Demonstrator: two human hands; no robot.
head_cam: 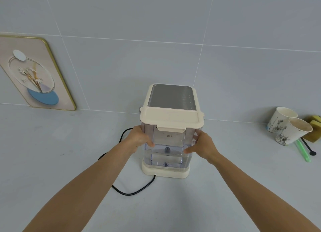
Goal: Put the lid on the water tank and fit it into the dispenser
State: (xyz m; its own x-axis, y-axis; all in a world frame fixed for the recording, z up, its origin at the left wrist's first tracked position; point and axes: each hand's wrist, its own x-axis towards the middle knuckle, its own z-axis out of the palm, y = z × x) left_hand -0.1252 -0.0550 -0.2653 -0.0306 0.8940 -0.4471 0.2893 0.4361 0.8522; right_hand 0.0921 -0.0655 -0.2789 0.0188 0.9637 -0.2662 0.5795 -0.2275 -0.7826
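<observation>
A clear plastic water tank [167, 144] with water in its lower part stands on the cream base [165, 173] of the dispenser [171, 97]. A cream lid [172, 118] sits flat on top of the tank. The dispenser's grey top panel shows behind the lid. My left hand [139, 138] presses against the tank's left side, fingers wrapped onto the front edge. My right hand [202, 145] grips the tank's right side the same way. The tank looks upright against the dispenser body.
A black power cord [133, 191] loops on the counter left of and in front of the base. Two paper cups [286, 125], yellow sponges [315, 121], a green straw and a black stirrer lie at the right. A framed picture [34, 73] leans on the tiled wall at the left.
</observation>
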